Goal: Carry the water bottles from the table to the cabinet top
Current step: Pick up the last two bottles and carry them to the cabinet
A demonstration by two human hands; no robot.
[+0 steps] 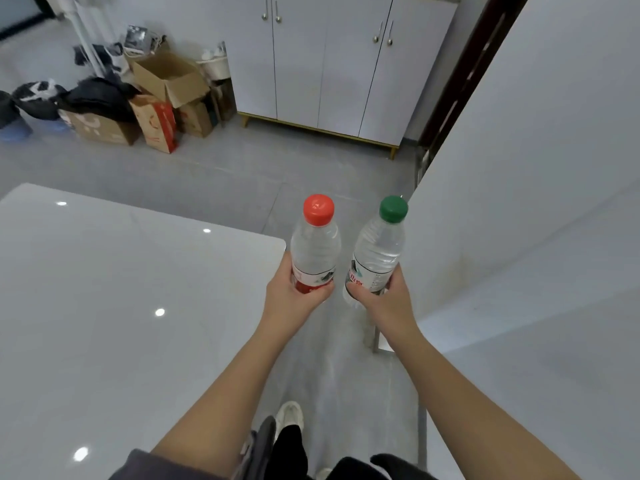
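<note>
My left hand (pixel 291 296) grips a clear water bottle with a red cap (pixel 317 247) round its red label, upright, over the floor just past the white table's corner. My right hand (pixel 384 299) grips a second clear bottle with a green cap (pixel 379 251) round its white and green label, tilted slightly right. The two bottles are side by side, a little apart. The glossy white table (pixel 121 306) lies at my left. The white cabinet (pixel 332 64) with four doors stands ahead against the wall; its top is out of view.
Cardboard boxes (pixel 166 81) and black bags (pixel 93 98) are piled on the floor left of the cabinet. A white wall or panel (pixel 536 202) runs along my right. Grey tiled floor (pixel 242 168) lies between me and the cabinet. My shoe (pixel 289 415) shows below.
</note>
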